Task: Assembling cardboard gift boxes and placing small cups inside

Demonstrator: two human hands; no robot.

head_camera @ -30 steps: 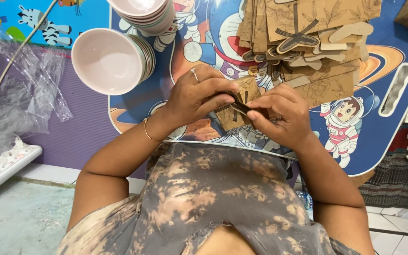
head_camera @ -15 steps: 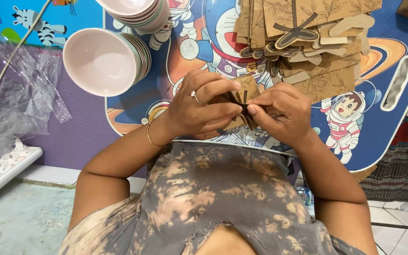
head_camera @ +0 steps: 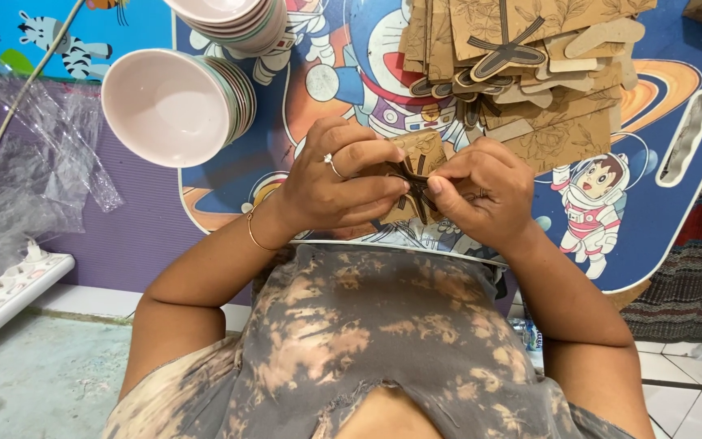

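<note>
So, far left: crumpled clear plastic sheeting (head_camera: 22, 154) piled against the purple wall, with a white tray (head_camera: 2, 293) below it by the floor. Next over, a stack of pale pink bowls (head_camera: 174, 106) tipped on its side, open face toward the camera, resting on the edge of a low blue cartoon-print table (head_camera: 660, 219); a second bowl stack (head_camera: 233, 20) sits above it at the top edge, partly cut off. Centre frame: left hand (head_camera: 339, 183), ring on one finger and a thin bangle at the wrist, fingers curled and pinched onto the left side of a small brown cardboard piece (head_camera: 418, 158). That piece is held up just above the near edge of the table, between both hands, close to the chest; dark slotted strips cross at its middle, details too small to read. Right hand (head_camera: 481, 195) closed on the right side of the same piece, thumb and forefinger pressed at the crossing point, fingertips of both hands nearly touching. Above and right of the hands: a loose pile of brown cardboard cutouts (head_camera: 530, 65) lying on the table, flat sheets with a dark cross-shaped piece on top. Far right: table's slot-shaped handle hole, then a striped mat (head_camera: 680, 297) on the tiled floor.
</note>
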